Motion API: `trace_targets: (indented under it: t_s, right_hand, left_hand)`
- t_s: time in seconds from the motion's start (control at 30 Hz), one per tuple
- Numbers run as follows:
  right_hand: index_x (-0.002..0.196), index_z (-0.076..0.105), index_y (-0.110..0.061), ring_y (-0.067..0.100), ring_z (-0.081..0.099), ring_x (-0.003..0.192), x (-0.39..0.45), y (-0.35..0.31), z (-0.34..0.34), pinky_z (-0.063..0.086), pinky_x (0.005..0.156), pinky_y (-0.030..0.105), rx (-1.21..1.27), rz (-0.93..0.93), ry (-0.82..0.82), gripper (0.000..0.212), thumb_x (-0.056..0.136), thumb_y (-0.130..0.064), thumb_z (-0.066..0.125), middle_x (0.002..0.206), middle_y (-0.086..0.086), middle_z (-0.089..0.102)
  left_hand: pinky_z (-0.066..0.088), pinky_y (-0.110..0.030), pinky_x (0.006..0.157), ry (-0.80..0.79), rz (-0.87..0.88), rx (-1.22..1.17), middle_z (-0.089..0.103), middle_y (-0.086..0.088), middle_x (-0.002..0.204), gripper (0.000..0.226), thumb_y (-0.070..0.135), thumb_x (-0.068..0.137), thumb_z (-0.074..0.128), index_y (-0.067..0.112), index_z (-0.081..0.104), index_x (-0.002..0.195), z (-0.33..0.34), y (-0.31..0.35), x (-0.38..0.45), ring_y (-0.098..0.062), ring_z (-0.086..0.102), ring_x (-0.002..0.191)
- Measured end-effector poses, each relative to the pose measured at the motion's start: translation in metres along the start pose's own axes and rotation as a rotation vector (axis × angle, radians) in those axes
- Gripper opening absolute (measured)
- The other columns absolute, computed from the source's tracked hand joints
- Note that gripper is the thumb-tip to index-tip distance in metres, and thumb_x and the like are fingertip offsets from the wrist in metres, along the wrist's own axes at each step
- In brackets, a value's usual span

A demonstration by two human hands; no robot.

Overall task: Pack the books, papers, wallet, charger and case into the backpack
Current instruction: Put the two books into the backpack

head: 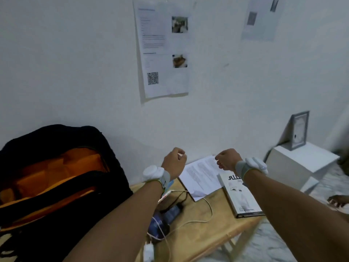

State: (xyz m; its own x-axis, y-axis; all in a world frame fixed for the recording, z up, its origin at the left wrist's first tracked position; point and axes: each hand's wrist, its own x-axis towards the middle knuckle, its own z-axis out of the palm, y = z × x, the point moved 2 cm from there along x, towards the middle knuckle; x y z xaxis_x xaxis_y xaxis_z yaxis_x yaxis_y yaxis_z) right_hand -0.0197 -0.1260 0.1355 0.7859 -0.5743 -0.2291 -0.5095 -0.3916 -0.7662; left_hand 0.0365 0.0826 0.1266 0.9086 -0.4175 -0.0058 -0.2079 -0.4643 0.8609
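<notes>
A black backpack [56, 176] with orange lining stands open on the left of the wooden table [198, 235]. Printed papers [200, 176] lie at the table's far edge, and a white book [241, 197] lies to their right. A white charger [148, 251] sits at the near edge, its cable [208, 208] looping across the wood. Dark blue items [166, 218], blurred, lie beside my left forearm. My left hand [174, 161] hovers over the table with fingers curled and holds nothing. My right hand [226, 159] has curled fingers at the papers' far corner; a pinch is unclear.
A white box [302, 163] with a leaning framed picture [299, 129] stands to the right of the table. Printed sheets [162, 50] hang on the wall behind. Another person's fingers [338, 200] show at the right edge. A patterned floor lies below.
</notes>
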Motion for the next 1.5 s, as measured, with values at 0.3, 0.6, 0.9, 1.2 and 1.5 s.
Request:
trace_targets:
  t_s: [0.3,0.6,0.9,1.2,1.5]
  right_hand:
    - [0.111,0.068,-0.006,0.034,0.061,0.112,0.110,0.142,-0.050,0.047,0.094,0.031,-0.307,0.142,0.031,0.029,0.090,-0.015,0.051,0.119,0.015,0.067]
    - [0.127,0.048,-0.011,0.037,0.054,0.117,0.156,0.286,-0.059,0.043,0.102,0.045,-0.278,0.466,-0.066,0.043,0.090,-0.034,0.052,0.131,0.018,0.053]
    - [0.139,0.036,0.001,0.037,0.049,0.127,0.165,0.321,-0.051,0.045,0.103,0.043,-0.136,0.636,-0.144,0.073,0.088,-0.048,0.056,0.139,0.020,0.049]
    - [0.131,0.051,0.003,0.033,0.056,0.118,0.188,0.309,-0.061,0.047,0.101,0.040,0.023,0.535,-0.276,0.068,0.088,-0.049,0.059,0.131,0.016,0.056]
    - [0.125,0.048,-0.001,0.035,0.062,0.100,0.177,0.266,-0.055,0.052,0.093,0.052,0.396,0.413,-0.333,0.044,0.088,-0.016,0.066,0.122,0.026,0.060]
  left_hand:
    - [0.051,-0.048,0.089,-0.289,-0.448,-0.055,0.059,-0.025,0.109,0.040,0.039,0.099,0.042,0.007,0.050,0.122,0.184,-0.030,0.075,-0.033,0.059,0.092]
    - [0.046,-0.029,0.062,-0.486,-0.689,0.014,0.055,-0.013,0.079,0.032,0.025,0.099,0.040,0.007,0.049,0.125,0.322,-0.058,0.098,-0.023,0.052,0.068]
    - [0.038,-0.032,0.072,-0.364,-0.771,0.065,0.048,-0.013,0.081,0.020,0.013,0.092,0.045,0.012,0.042,0.072,0.355,-0.076,0.115,-0.025,0.048,0.081]
    - [0.045,-0.040,0.094,-0.282,-0.898,-0.215,0.060,-0.013,0.108,0.021,0.030,0.093,0.052,0.010,0.053,0.087,0.370,-0.086,0.118,-0.031,0.060,0.102]
    - [0.056,-0.041,0.074,-0.060,-0.788,-0.652,0.064,-0.009,0.115,0.034,0.010,0.098,0.050,0.015,0.047,0.132,0.321,-0.073,0.122,-0.029,0.064,0.096]
